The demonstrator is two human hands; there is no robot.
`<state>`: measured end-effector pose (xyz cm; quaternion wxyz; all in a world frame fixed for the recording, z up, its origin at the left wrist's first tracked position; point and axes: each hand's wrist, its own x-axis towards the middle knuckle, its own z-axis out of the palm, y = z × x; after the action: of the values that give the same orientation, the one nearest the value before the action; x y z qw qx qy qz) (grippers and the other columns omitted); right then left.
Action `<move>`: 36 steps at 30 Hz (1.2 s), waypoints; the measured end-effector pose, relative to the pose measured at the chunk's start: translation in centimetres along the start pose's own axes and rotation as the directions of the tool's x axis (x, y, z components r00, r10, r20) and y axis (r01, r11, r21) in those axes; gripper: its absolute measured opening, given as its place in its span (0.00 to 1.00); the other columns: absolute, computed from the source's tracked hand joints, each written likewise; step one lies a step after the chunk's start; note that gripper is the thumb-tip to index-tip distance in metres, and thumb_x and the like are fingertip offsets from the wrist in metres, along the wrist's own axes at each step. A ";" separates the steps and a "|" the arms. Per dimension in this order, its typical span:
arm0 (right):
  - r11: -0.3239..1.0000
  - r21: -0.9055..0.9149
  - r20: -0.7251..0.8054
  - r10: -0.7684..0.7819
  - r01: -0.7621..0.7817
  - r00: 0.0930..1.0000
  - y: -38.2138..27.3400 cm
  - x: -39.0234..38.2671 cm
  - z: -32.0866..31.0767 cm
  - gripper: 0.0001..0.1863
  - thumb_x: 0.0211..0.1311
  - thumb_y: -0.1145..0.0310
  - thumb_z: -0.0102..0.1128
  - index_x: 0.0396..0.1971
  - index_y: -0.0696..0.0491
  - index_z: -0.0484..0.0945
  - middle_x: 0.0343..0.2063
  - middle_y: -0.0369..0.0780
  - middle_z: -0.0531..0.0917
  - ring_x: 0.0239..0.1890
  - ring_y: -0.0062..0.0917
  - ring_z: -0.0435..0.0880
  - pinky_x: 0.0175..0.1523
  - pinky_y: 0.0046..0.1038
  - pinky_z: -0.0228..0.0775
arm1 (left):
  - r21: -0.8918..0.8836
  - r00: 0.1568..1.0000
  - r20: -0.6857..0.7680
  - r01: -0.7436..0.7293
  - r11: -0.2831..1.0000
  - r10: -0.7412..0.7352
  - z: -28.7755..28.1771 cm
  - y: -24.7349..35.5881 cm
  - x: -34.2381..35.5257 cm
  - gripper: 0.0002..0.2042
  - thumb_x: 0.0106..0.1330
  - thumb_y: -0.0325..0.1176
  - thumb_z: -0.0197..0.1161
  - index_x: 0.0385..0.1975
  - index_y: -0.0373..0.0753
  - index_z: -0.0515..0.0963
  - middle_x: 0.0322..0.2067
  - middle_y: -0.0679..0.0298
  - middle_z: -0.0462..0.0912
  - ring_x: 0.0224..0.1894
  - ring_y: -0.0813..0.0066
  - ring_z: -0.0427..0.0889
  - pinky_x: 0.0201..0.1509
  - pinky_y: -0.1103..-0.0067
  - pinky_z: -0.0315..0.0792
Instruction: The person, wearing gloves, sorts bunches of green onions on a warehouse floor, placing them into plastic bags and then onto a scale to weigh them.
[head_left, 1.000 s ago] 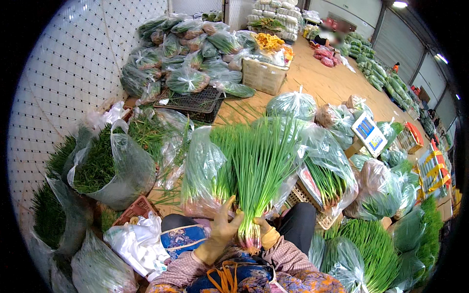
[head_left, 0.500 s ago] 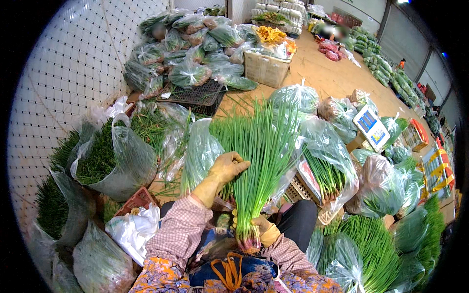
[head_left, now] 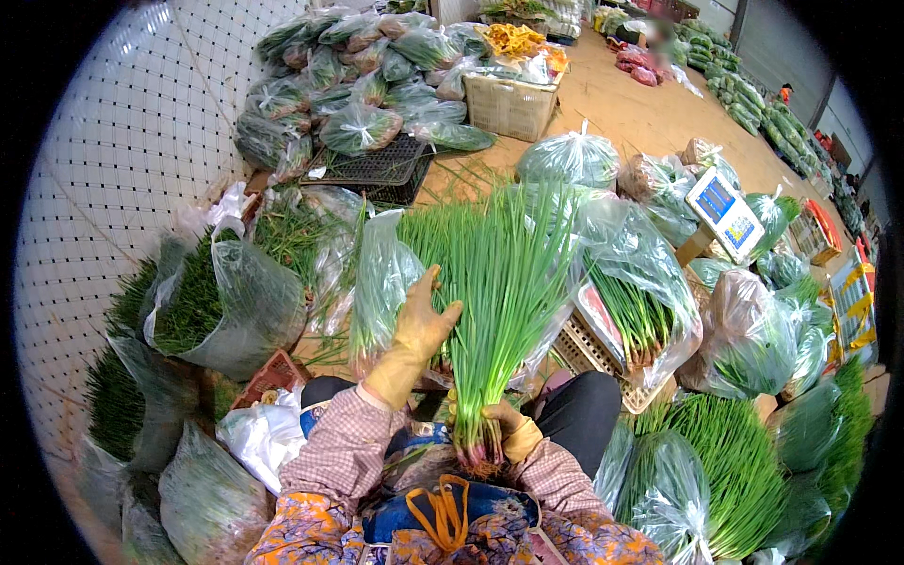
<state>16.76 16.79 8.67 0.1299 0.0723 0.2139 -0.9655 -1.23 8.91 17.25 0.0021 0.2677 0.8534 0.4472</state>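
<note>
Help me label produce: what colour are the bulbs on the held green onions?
The bulbs are reddish-purple, seen best in the head view.

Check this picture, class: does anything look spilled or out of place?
Yes: loose green leaves lie in a messy heap at left, between the open bag and the black crate. Their tangle looks odd compared with the neatly aligned green onions in the right hand.

Two yellow-gloved hands [head_left: 420, 325] [head_left: 513, 432], one held bunch of green, red-based scallions [head_left: 494, 330], one white rectangular display panel [head_left: 724, 214], one dark-red plastic crate [head_left: 269, 377], one orange cord [head_left: 439, 515].
</note>
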 end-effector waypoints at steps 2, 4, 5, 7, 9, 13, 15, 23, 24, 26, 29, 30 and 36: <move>1.000 0.010 0.018 -0.010 0.010 1.000 0.3 -0.1 -0.7 0.34 0.41 0.61 0.61 0.51 0.59 0.63 0.43 0.44 0.74 0.46 0.30 0.73 0.55 0.30 0.62 | 0.022 0.977 -0.144 -0.158 0.987 0.160 -0.4 1.6 -1.4 0.21 0.50 0.34 0.61 0.45 0.35 0.68 0.39 0.54 0.72 0.40 0.59 0.72 0.43 0.72 0.68; 0.999 0.046 -0.021 0.012 -0.011 1.000 0.2 -0.6 0.1 0.34 0.41 0.64 0.62 0.51 0.60 0.62 0.43 0.44 0.74 0.45 0.31 0.74 0.53 0.31 0.65 | 0.112 0.968 -0.106 -0.216 0.970 0.227 0.0 0.9 -2.8 0.14 0.52 0.39 0.60 0.35 0.38 0.74 0.31 0.57 0.74 0.32 0.64 0.74 0.35 0.74 0.68; 0.998 0.064 -0.042 0.023 -0.020 0.999 0.1 -0.8 0.5 0.35 0.40 0.66 0.62 0.51 0.61 0.62 0.43 0.45 0.74 0.45 0.31 0.74 0.52 0.31 0.66 | 0.147 0.988 0.003 -0.154 0.977 0.155 0.6 1.0 -3.3 0.13 0.52 0.40 0.60 0.32 0.37 0.75 0.30 0.57 0.74 0.32 0.62 0.75 0.35 0.73 0.69; 0.998 0.055 -0.031 0.024 -0.023 0.999 -0.4 -1.0 1.3 0.34 0.41 0.65 0.62 0.51 0.61 0.62 0.42 0.45 0.74 0.45 0.31 0.74 0.52 0.32 0.65 | 0.227 0.992 0.086 -0.109 0.968 0.091 1.4 0.8 -3.7 0.13 0.51 0.43 0.59 0.25 0.38 0.76 0.23 0.58 0.75 0.27 0.63 0.75 0.32 0.72 0.69; 0.999 0.044 -0.044 -0.015 0.017 0.999 -0.4 -1.4 1.9 0.34 0.43 0.64 0.60 0.51 0.61 0.62 0.42 0.45 0.74 0.44 0.31 0.74 0.52 0.32 0.65 | 0.104 0.966 0.230 0.099 0.990 -0.121 1.5 0.5 -2.7 0.13 0.51 0.42 0.59 0.26 0.38 0.76 0.22 0.58 0.75 0.25 0.62 0.75 0.31 0.71 0.68; 0.999 0.034 -0.010 -0.015 0.015 1.000 -0.2 -1.2 1.3 0.34 0.43 0.64 0.61 0.52 0.61 0.61 0.42 0.45 0.74 0.45 0.31 0.74 0.52 0.32 0.66 | -0.265 0.923 0.322 0.303 0.915 -0.212 2.1 -1.5 -2.4 0.09 0.51 0.35 0.60 0.26 0.36 0.76 0.19 0.66 0.74 0.21 0.77 0.70 0.26 0.80 0.65; 0.999 0.048 0.014 0.013 -0.013 1.000 -0.2 -1.2 1.0 0.34 0.43 0.63 0.61 0.51 0.61 0.62 0.42 0.45 0.74 0.44 0.31 0.74 0.51 0.32 0.66 | -0.441 0.920 0.316 0.358 0.823 -0.231 2.0 -1.3 -2.7 0.06 0.52 0.32 0.61 0.25 0.36 0.75 0.20 0.72 0.72 0.22 0.86 0.66 0.25 0.86 0.61; 0.993 0.106 -0.003 0.043 -0.043 0.999 -0.1 -0.9 -0.2 0.32 0.43 0.63 0.62 0.49 0.61 0.63 0.38 0.45 0.76 0.39 0.31 0.77 0.47 0.32 0.70 | -0.671 0.831 0.499 0.549 0.498 -0.246 -0.8 0.7 -3.8 0.05 0.61 0.31 0.51 0.30 0.38 0.66 0.23 0.62 0.76 0.20 0.79 0.76 0.20 0.88 0.66; 0.992 0.120 -0.032 0.041 -0.037 0.999 0.0 -1.0 0.1 0.31 0.43 0.63 0.62 0.49 0.61 0.64 0.37 0.46 0.77 0.38 0.32 0.77 0.46 0.32 0.70 | -0.671 0.827 0.506 0.556 0.490 -0.246 -0.9 0.5 -3.9 0.05 0.61 0.31 0.52 0.30 0.38 0.66 0.23 0.61 0.76 0.19 0.78 0.76 0.19 0.87 0.68; 0.991 0.135 -0.063 0.016 -0.008 0.998 0.0 -1.0 0.3 0.31 0.44 0.64 0.61 0.49 0.61 0.64 0.37 0.46 0.77 0.38 0.32 0.77 0.46 0.33 0.70 | -0.671 0.817 0.522 0.570 0.473 -0.244 -1.0 0.0 -4.0 0.06 0.61 0.32 0.53 0.30 0.37 0.65 0.24 0.59 0.76 0.19 0.76 0.77 0.19 0.84 0.70; 0.986 0.158 -0.043 0.062 -0.055 0.997 -0.1 -0.8 -0.2 0.30 0.44 0.66 0.61 0.49 0.61 0.64 0.38 0.46 0.76 0.40 0.32 0.76 0.47 0.34 0.69 | -0.695 0.894 0.412 0.433 0.574 -0.176 -0.4 -1.0 -4.5 0.07 0.62 0.33 0.53 0.31 0.38 0.65 0.24 0.60 0.76 0.21 0.74 0.78 0.21 0.83 0.72; 0.983 0.165 -0.025 0.089 -0.084 0.996 -0.1 -0.7 -0.3 0.30 0.44 0.67 0.61 0.49 0.61 0.64 0.39 0.45 0.76 0.41 0.32 0.76 0.48 0.34 0.69 | -0.723 0.906 0.388 0.414 0.553 -0.171 -0.1 -0.8 -4.8 0.07 0.62 0.33 0.54 0.31 0.38 0.65 0.24 0.60 0.76 0.22 0.73 0.78 0.22 0.82 0.73; 0.959 0.252 0.068 0.115 -0.128 0.991 0.4 -0.1 -1.4 0.30 0.45 0.67 0.59 0.51 0.61 0.63 0.40 0.45 0.75 0.43 0.34 0.75 0.49 0.34 0.68 | -0.818 0.922 0.378 0.374 0.438 -0.081 1.5 -1.0 -5.3 0.07 0.62 0.33 0.54 0.31 0.39 0.65 0.25 0.60 0.75 0.30 0.67 0.79 0.34 0.76 0.76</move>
<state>17.06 17.10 7.30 0.1840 0.0761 0.0794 -0.9768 3.16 7.15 14.32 0.3217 0.1703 0.5202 0.7726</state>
